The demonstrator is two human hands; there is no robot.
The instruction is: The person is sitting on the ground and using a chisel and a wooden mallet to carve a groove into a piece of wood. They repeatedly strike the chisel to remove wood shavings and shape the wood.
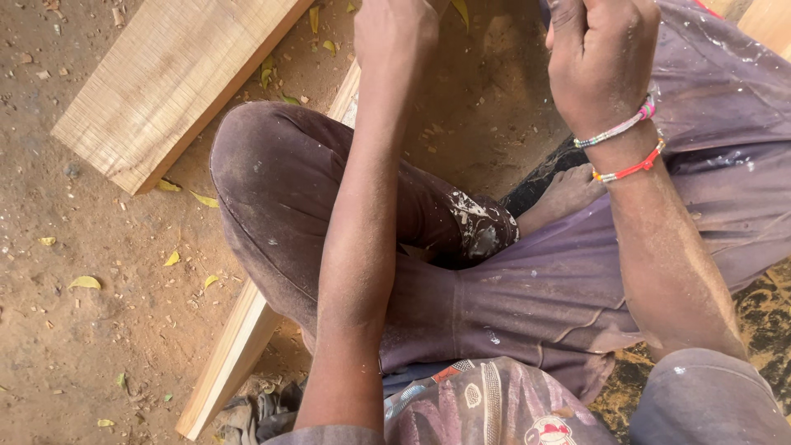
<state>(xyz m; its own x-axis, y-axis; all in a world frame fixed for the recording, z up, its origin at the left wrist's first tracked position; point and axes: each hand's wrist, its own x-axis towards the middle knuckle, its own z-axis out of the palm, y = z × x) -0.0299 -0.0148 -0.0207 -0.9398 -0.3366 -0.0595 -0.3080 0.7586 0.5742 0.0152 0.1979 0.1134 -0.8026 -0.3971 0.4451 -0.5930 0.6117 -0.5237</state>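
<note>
Person seated cross-legged on the dirt floor [99, 330], viewed from above.

Left hand [394, 33]: at the top edge of the view, fingers curled into a clenched grip. What it closes on is cut off by the frame; cannot tell if anything is held.

Right hand [601, 58]: also at the top edge, fist closed, thumb side up. Two beaded bracelets [626, 148] sit on the wrist. No tool or piece visible in this grip either; contents cannot be told.

Long pale plank [235, 350]: lies on the floor, running under the left knee from the lower left toward the top centre, just beside the left hand. The leg pins it down. Its far end is hidden.

Second, wider board [169, 78]: lies at the upper left of the floor, apart from both hands, untouched.

Progress, judged only: wood shavings and dust are scattered near the hands and on the purple trousers [527, 288], which suggests work on the wood is under way. How much is done or left cannot be read, since the worked spot is out of view.

Bare foot [568, 194] rests between the knees.
</note>
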